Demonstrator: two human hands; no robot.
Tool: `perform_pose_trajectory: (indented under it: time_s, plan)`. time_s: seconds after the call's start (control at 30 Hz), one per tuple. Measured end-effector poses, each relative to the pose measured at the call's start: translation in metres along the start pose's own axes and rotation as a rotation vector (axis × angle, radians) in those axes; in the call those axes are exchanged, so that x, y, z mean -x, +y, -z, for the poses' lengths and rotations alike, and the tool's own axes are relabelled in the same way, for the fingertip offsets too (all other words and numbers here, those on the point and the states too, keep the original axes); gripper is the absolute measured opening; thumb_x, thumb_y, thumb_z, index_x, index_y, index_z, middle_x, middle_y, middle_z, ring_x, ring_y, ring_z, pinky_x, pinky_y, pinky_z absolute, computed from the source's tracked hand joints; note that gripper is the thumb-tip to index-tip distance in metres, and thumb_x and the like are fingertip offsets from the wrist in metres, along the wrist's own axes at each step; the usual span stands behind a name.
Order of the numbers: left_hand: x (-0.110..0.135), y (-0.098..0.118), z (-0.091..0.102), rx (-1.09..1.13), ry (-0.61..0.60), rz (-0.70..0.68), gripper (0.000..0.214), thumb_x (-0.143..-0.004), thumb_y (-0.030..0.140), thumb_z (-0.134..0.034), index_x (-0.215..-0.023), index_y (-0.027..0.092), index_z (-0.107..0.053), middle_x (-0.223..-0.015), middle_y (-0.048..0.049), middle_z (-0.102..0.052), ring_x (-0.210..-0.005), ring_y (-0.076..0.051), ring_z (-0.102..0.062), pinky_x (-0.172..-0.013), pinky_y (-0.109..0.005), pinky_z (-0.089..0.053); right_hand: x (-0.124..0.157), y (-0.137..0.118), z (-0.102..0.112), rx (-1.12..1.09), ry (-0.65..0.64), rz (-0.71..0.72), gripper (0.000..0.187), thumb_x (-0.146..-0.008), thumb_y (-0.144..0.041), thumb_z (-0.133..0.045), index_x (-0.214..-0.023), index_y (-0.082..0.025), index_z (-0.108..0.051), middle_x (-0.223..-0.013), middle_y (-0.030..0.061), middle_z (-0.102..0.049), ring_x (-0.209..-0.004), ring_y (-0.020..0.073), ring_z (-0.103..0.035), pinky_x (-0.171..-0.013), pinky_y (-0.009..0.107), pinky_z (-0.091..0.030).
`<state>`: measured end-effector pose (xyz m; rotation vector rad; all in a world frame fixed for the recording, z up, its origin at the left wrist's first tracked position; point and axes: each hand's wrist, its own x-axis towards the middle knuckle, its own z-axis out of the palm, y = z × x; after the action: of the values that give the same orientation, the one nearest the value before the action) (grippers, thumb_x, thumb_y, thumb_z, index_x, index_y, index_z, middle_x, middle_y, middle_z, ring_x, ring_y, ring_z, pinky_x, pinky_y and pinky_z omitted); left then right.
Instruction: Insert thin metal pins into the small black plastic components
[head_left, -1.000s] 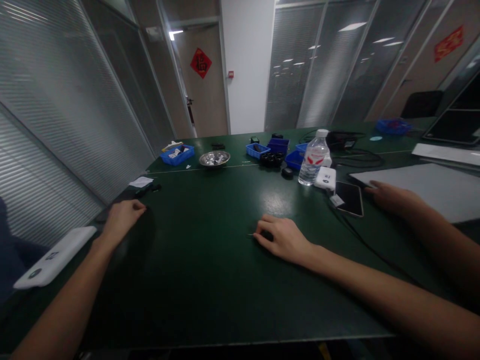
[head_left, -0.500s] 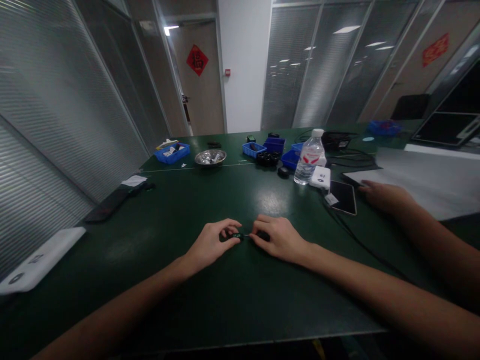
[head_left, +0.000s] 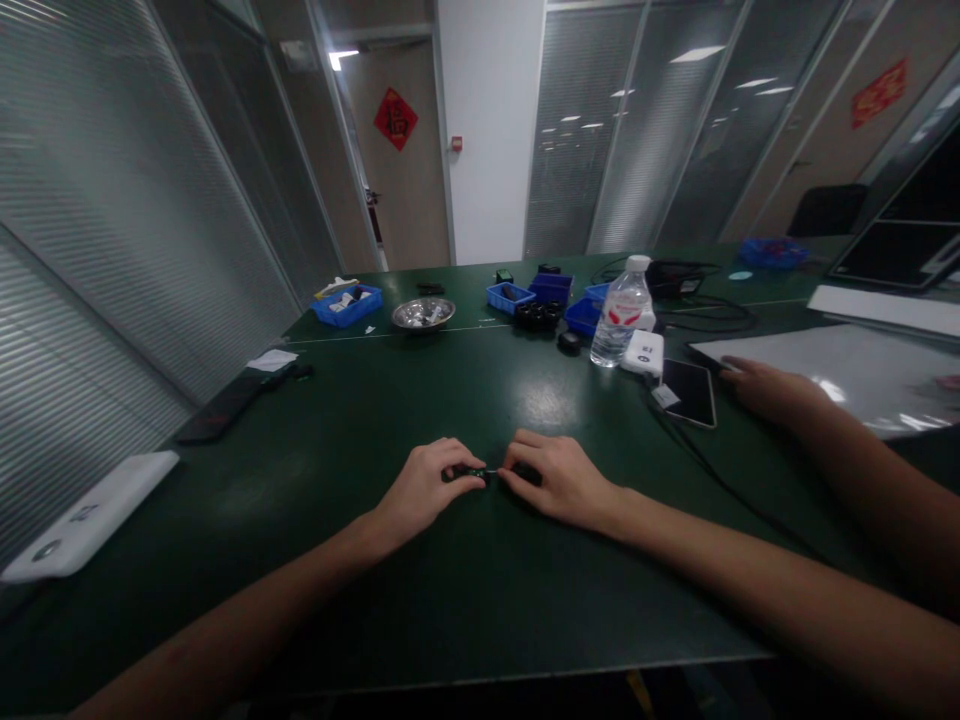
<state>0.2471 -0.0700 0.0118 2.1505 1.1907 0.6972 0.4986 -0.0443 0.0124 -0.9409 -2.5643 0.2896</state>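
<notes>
My left hand (head_left: 431, 490) rests on the table, thumb and fingers pinching a small dark part (head_left: 480, 475) with green on it. Close beside it is my right hand (head_left: 551, 475), fingers curled round a thin object with a dark body (head_left: 529, 474) and a pale metallic shaft (head_left: 493, 472). That shaft points left and reaches the small part; whether it sits in it or only touches it, I cannot tell. My fingers hide most of both things.
Another person's hand (head_left: 772, 390) rests on a glossy white sheet (head_left: 847, 370) at right. Near it are a phone (head_left: 688, 392), a white power bank (head_left: 643, 354), a water bottle (head_left: 621, 315) and a cable. Farther back are a metal bowl (head_left: 424, 314) and blue trays (head_left: 349, 308).
My left fingers have closed more tightly on the small part, and it has come slightly right, nearer my right hand. The other person's white sheet has shifted and now shows bright reflections.
</notes>
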Motion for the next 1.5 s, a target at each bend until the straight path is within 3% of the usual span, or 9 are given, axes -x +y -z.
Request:
perform_pose_trajectory:
  time_s: [0.23, 0.47, 0.7, 0.93, 1.17, 1.5]
  plan:
    - [0.0023, -0.0006, -0.0005, 0.030, 0.038, 0.045, 0.025, -0.087, 0.032, -0.076, -0.111, 0.023, -0.077, -0.101, -0.0037, -0.074, -0.088, -0.018, -0.066, -0.079, -0.030, -0.053, -0.0008, -0.0003, 0.0002, -0.006, -0.023, 0.012, 0.017, -0.101, -0.033, -0.053, -0.102, -0.020, -0.063, -0.096, 0.0028, -0.063, -0.076, 0.0143, -0.059, -0.064, 0.026, -0.039]
    - [0.0036, 0.0040, 0.0014, 0.017, 0.029, -0.053, 0.016, -0.090, 0.024, -0.072, -0.104, 0.022, -0.078, -0.105, -0.0042, -0.075, -0.100, -0.020, -0.068, -0.091, -0.034, -0.053, -0.0011, -0.0014, 0.0001, 0.045, -0.077, 0.046, 0.018, -0.104, -0.034, -0.047, -0.106, -0.019, -0.058, -0.098, 0.0046, -0.064, -0.074, 0.0148, -0.058, -0.061, 0.027, -0.037]
    - [0.0042, 0.0039, -0.0027, 0.160, 0.056, 0.048, 0.017, -0.088, 0.030, -0.074, -0.103, 0.023, -0.078, -0.105, -0.0030, -0.076, -0.098, -0.019, -0.070, -0.090, -0.033, -0.056, 0.0000, -0.0045, 0.0027, -0.024, -0.101, 0.028, 0.020, -0.106, -0.036, -0.044, -0.107, -0.020, -0.056, -0.093, 0.0029, -0.064, -0.070, 0.0139, -0.057, -0.061, 0.027, -0.037]
    - [0.0028, 0.0049, -0.0059, 0.049, 0.023, -0.097, 0.017, -0.090, 0.024, -0.072, -0.105, 0.023, -0.078, -0.107, -0.0035, -0.075, -0.102, -0.019, -0.067, -0.093, -0.033, -0.053, 0.0012, -0.0080, -0.0002, 0.067, -0.089, 0.075, 0.017, -0.105, -0.032, -0.046, -0.101, -0.019, -0.056, -0.093, 0.0036, -0.063, -0.071, 0.0140, -0.055, -0.059, 0.026, -0.033]
    - [0.0005, 0.0077, -0.0029, 0.156, 0.011, -0.003, 0.018, -0.086, 0.026, -0.076, -0.103, 0.022, -0.080, -0.104, -0.0043, -0.076, -0.096, -0.020, -0.070, -0.089, -0.033, -0.055, 0.0028, -0.0081, -0.0013, 0.013, -0.072, 0.058, 0.017, -0.105, -0.033, -0.045, -0.104, -0.020, -0.055, -0.093, 0.0024, -0.063, -0.070, 0.0138, -0.055, -0.059, 0.027, -0.033]
    - [0.0012, 0.0014, -0.0041, 0.228, 0.076, -0.017, 0.022, -0.084, 0.025, -0.079, -0.106, 0.021, -0.081, -0.106, -0.0049, -0.077, -0.098, -0.019, -0.071, -0.090, -0.031, -0.055, 0.0031, -0.0063, -0.0021, -0.095, -0.061, 0.020, 0.016, -0.105, -0.034, -0.047, -0.104, -0.020, -0.055, -0.091, 0.0014, -0.063, -0.070, 0.0134, -0.057, -0.062, 0.026, -0.035]
